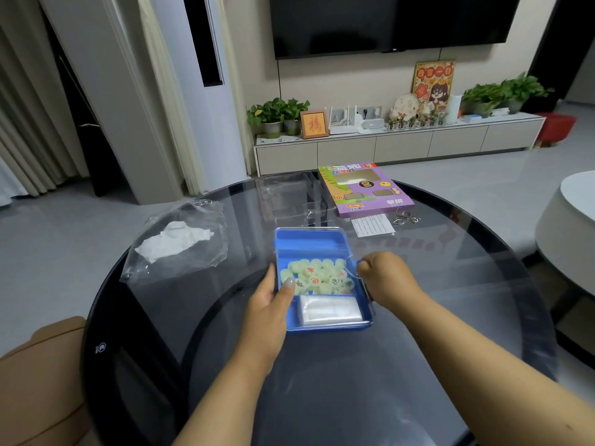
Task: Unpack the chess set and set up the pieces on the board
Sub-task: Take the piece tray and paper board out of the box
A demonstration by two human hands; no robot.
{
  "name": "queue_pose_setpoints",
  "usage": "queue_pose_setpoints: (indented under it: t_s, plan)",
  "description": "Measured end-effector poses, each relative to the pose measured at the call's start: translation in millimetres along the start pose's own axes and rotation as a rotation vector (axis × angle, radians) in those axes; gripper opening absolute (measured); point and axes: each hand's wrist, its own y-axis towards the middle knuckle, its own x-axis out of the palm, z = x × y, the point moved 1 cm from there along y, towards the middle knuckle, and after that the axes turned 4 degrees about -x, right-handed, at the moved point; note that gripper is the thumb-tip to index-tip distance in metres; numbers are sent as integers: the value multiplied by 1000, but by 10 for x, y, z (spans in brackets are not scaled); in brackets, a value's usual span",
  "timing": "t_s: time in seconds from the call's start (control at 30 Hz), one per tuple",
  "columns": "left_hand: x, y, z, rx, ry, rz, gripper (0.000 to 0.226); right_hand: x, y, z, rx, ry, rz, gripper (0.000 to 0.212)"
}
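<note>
The blue tray (310, 241) sits mid-desk (418, 365), pale chess pieces (317, 275) heaped in its middle and a folded clear packet (330, 310) at its near end. My left hand (273, 300) grips the tray's left wall, thumb over the rim. My right hand (384, 278) is clenched on the clear cover's edge at the right wall. The purple box (367, 191) lies near the far rim, a crumpled bag (175, 241) lies left; bare glass stretches toward me.

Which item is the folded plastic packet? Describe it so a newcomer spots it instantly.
On the round dark glass table, find the blue tray between the two hands. The folded plastic packet lies in the tray's near end. Unlike the pale round chess pieces heaped beyond it, it is flat, rectangular and clear.
</note>
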Motion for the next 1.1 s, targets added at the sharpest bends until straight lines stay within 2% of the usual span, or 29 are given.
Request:
queue_pose_setpoints:
  t_s: [0.1,0.2,0.27,0.37,0.4,0.43,0.5,0.57,0.73,0.87,0.93,1.0,1.1]
  plan:
    - [-23,21,-5,-30,-9,43,59,-53,-18,18,44,297,51,27]
    - [-18,7,-3,-50,76,-81,78,-75,-49,-2,64,487,37,28]
    - [6,-42,4,-64,149,-130,88,-55,-49,-3,44,506,52,31]
    - [21,-55,-36,-36,240,-117,63,-1,-25,34,22,515,85,44]
    - [20,-60,-32,-19,270,-108,63,8,-25,36,22,494,95,47]
    - [1,-54,-47,-18,292,-108,66,16,-22,37,22,458,110,49]
    - [-15,-59,-45,-12,314,-102,88,24,-19,40,23,415,132,45]
    - [-6,-81,-18,-22,346,-79,102,21,-24,41,51,484,126,39]
    - [24,-109,47,24,410,-22,94,17,-28,48,77,557,155,36]
    - [18,-126,63,102,383,92,83,54,-44,31,79,577,181,31]
    - [0,-132,58,135,307,203,79,68,-58,10,75,577,190,32]
    - [-27,-94,11,72,183,293,66,76,-63,-3,79,587,201,33]
    - [-67,-17,-53,-9,57,307,50,61,-75,2,101,618,208,36]
